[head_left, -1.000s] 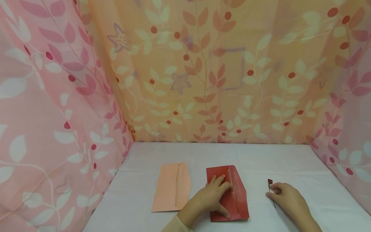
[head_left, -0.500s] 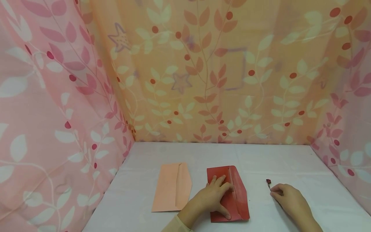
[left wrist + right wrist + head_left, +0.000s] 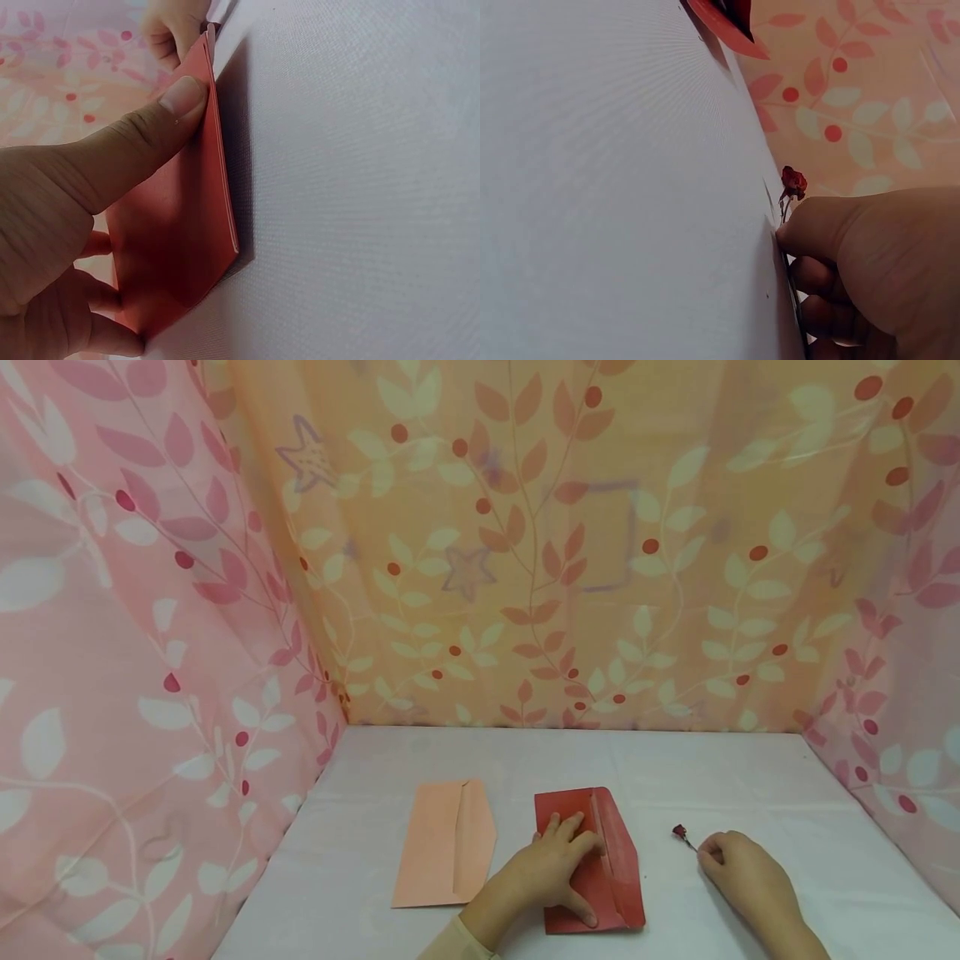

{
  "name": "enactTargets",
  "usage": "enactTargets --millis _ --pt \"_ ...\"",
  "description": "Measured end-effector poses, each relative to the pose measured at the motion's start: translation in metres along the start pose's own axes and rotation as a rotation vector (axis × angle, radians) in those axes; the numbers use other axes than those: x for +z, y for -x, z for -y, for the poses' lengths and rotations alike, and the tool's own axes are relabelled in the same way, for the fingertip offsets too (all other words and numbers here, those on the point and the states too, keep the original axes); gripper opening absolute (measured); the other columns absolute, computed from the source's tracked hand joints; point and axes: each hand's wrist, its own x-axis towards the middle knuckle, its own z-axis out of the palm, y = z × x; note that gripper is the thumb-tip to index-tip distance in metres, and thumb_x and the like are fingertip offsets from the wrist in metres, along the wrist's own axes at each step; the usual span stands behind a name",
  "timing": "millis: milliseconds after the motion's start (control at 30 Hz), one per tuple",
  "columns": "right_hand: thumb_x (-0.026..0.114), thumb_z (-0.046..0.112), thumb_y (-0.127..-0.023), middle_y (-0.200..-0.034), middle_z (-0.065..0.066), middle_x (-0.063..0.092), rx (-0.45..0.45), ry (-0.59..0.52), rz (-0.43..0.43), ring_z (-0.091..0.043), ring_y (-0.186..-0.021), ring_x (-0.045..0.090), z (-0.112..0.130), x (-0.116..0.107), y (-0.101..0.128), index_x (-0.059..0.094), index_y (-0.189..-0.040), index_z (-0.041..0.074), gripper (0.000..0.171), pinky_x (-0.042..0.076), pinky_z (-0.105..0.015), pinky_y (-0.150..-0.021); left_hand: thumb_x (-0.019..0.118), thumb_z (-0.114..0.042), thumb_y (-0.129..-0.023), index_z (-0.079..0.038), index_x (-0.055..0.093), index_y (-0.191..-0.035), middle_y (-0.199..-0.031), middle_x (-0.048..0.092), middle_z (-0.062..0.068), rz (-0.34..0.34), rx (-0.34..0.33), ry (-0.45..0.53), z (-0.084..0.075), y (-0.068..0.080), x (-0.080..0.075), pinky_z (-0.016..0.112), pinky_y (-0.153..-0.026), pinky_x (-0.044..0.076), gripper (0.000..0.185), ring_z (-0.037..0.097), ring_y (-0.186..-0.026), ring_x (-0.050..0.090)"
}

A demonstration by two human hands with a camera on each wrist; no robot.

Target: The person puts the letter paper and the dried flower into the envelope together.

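Observation:
A red envelope (image 3: 561,803) lies on the white table, its flap unfolded to the right. My left hand (image 3: 542,867) grips it from above, fingers spread over the body and thumb near the front edge. In the left wrist view the thumb (image 3: 150,139) presses the red paper while other fingertips meet its far side. Seen from the right wrist, the mouth of the red envelope (image 3: 724,26) gapes darkly. To the right, my right hand (image 3: 752,878) pinches the thin stem of a small dried red rose (image 3: 678,831), with the bloom pointing left. Fingers hide the lower stem in the head view.
Left of the red envelope lies a peach envelope (image 3: 431,843), its flap also unfolded to the right. Patterned cloth (image 3: 525,568) hangs behind the table and along both sides. White cloth covers the table (image 3: 652,760).
The rose's bloom has swung left toward the red envelope, its stem turning from near upright to slanted as my right fingers shifted on it. The left hand and both envelopes stay in place.

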Motion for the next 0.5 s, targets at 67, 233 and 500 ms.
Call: enactTargets --millis 67,233,500 --pt "0.067 0.020 -0.093 -0.089 -0.001 0.066 -0.006 0.003 0.000 -0.017 -0.076 0.059 0.0003 0.0008 -0.0002 0.075 -0.093 0.009 0.014 0.054 -0.047 -0.068 0.090 -0.065 -0.061 -0.046 0.044 -0.139 -0.165 0.030 0.003 -0.002 -0.001 -0.002 0.0004 0.0008 -0.0009 0.063 -0.102 0.049 0.092 0.045 -0.149 0.032" --pt "0.063 0.022 -0.096 -0.089 -0.002 0.066 -0.026 -0.017 -0.055 -0.017 -0.077 0.061 -0.0029 0.0017 0.0015 0.072 -0.095 0.007 0.017 0.053 -0.046 -0.069 0.089 -0.065 -0.062 -0.047 0.045 -0.137 -0.165 0.030 0.001 0.012 -0.010 0.012 -0.0009 0.0011 -0.0032 0.061 -0.103 0.048 0.089 0.044 -0.150 0.032" --pt "0.058 0.025 -0.102 -0.091 -0.003 0.070 -0.001 -0.119 -0.082 -0.016 -0.080 0.063 -0.0015 -0.0020 0.0010 0.067 -0.105 0.004 0.022 0.052 -0.041 -0.068 0.088 -0.066 -0.063 -0.049 0.045 -0.137 -0.166 0.028 -0.001 0.027 -0.023 0.025 0.0005 -0.0003 -0.0015 0.062 -0.104 0.047 0.087 0.042 -0.151 0.031"
